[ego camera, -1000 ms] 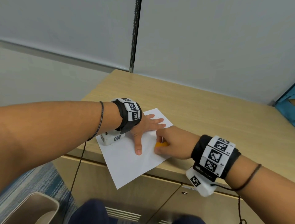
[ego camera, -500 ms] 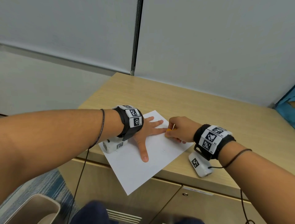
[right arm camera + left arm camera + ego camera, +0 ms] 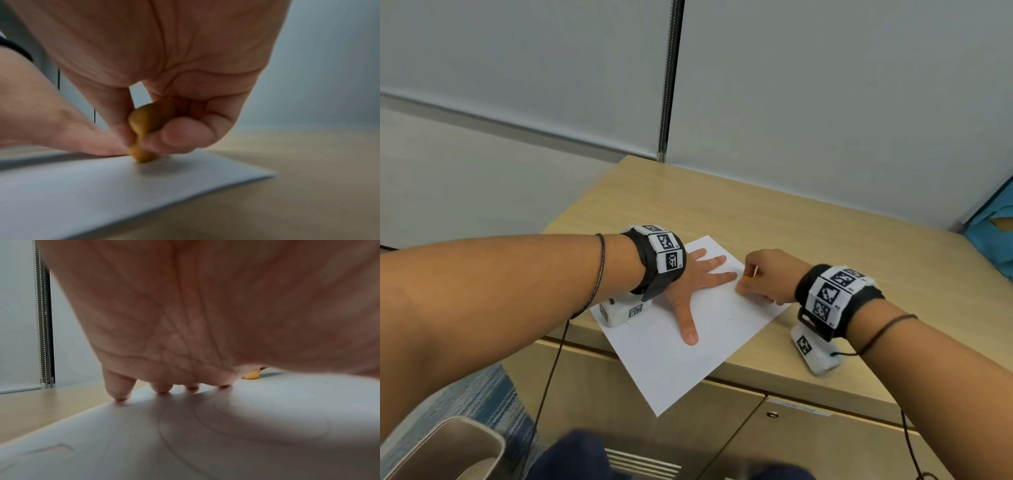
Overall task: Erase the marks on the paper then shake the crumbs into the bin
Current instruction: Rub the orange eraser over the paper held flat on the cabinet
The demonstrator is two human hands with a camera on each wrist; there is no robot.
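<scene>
A white sheet of paper [image 3: 698, 329] lies askew on the light wooden bench [image 3: 825, 240], and its nearest corner hangs out past the bench's front edge, above the cabinet doors [image 3: 774, 442]. The left hand [image 3: 688, 284] lies flat on the paper's far-left part, its fingers [image 3: 717, 277] straight and spread, the thumb pointing back toward the paper's overhanging corner. From the left wrist view the fingertips [image 3: 121, 395] press down on the sheet, and faint curved pencil marks [image 3: 205, 426] run across the paper beneath the palm.

The right hand [image 3: 770, 277] sits at the paper's far-right edge, just beside the left hand's index finger. Its fingers [image 3: 176, 134] are curled, and with the thumb they pinch a small yellow-orange eraser [image 3: 144, 129], whose lower end touches the paper close to that edge. The right wrist view is blurred around the eraser.

A beige bin [image 3: 448, 448] stands on the floor well below and to the left of the paper's overhanging corner, beside a blue patterned carpet [image 3: 479, 390]. Behind the paper, grey wall panels [image 3: 825, 85] rise from the back of the bench.
</scene>
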